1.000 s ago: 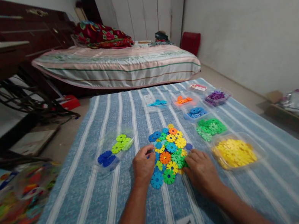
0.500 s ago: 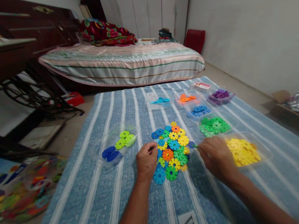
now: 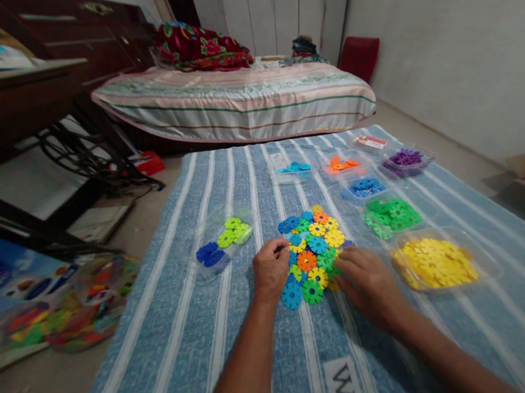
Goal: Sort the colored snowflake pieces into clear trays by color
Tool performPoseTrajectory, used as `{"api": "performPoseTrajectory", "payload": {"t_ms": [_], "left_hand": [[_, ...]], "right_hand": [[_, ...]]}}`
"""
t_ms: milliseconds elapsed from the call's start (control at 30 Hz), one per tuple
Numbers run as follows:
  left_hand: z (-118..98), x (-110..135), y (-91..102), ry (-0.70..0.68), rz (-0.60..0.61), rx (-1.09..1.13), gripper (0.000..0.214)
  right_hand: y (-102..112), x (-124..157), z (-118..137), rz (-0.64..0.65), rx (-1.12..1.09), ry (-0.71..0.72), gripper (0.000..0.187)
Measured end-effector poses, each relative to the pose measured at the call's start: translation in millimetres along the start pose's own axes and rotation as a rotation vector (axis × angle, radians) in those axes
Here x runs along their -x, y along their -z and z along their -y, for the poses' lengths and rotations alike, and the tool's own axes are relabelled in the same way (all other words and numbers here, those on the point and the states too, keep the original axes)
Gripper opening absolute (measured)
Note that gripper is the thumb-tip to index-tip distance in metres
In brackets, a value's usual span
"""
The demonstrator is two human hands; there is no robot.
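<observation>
A pile of snowflake-shaped plastic discs in mixed blue, green, yellow and orange lies on the striped cloth between my hands. My left hand rests at the pile's left edge, its fingers curled and thumb against the index finger; whatever is in the pinch is hidden. At the right edge, my right hand reaches down with bent fingers pressed together over green and yellow discs. Its fingertips touch the pile, and I cannot make out what they grip. A purple-blue disc shows just beyond its knuckles.
Right of the pile stand clear boxes of yellow discs, green discs, blue discs, purple discs and orange discs. A light-blue box is farther back. On the left, another box holds lime discs and dark-blue discs.
My right hand has moved left from beside the yellow box onto the pile's right edge. The left hand stays by the pile. The whole view has shifted slightly.
</observation>
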State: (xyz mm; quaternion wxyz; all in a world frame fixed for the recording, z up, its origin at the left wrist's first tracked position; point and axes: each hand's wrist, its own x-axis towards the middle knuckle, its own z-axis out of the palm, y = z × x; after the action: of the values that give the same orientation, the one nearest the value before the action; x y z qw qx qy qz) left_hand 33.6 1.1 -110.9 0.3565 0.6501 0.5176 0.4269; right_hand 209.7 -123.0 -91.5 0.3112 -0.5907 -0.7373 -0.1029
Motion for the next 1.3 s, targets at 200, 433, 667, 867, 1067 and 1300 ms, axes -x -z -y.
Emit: {"api": "performPoseTrajectory", "payload": {"t_ms": [200, 433, 667, 867, 1067, 1300], "left_hand": [[1, 1, -0.4, 0.005, 0.010, 0.001, 0.015], [0, 1, -0.5, 0.004, 0.023, -0.012, 0.016], [0, -3, 0.5, -0.010, 0.016, -0.002, 0.014], [0, -2, 1.2, -0.006, 0.021, -0.003, 0.015], [1, 0, -0.2, 0.001, 0.021, -0.030, 0.015], [-2, 1, -0.9, 0.016, 0.028, -0.017, 0.015]], "right_hand": [[-18, 3, 15, 0.105, 0.003, -0.041, 0.035], [-22, 5, 17, 0.081, -0.062, -0.067, 0.026], [-21, 3, 20, 0.010, -0.226, -0.136, 0.010], [8, -3, 10, -0.093, -0.260, -0.195, 0.012], [77, 6, -44, -0.189, -0.012, -0.277, 0.019], [102, 30, -88, -0.086, 0.389, -0.350, 0.039]]}}
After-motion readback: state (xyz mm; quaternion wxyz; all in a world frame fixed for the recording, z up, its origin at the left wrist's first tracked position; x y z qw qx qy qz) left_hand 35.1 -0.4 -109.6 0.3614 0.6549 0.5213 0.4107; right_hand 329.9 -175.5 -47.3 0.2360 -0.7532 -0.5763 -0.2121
